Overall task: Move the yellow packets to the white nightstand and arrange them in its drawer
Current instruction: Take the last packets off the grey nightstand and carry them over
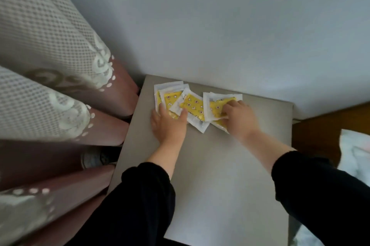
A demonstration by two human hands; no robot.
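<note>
Several yellow packets with clear white edges lie overlapping in a row at the far edge of the white nightstand top point(220, 165), near the wall. My left hand point(168, 123) rests flat on the left packets point(170, 97), fingers spread over them. My right hand point(238, 117) presses its curled fingers onto the right packets point(216, 105). The middle packet point(193, 105) lies tilted between both hands. No drawer shows in this view; only the top surface is visible.
Pink curtains with a white lace overlay point(50, 77) hang close on the left of the nightstand. A grey wall point(220, 25) stands right behind it. A wooden bed frame point(324, 125) and light bedding point(356, 155) lie to the right. A shoe point(94, 158) shows on the floor at left.
</note>
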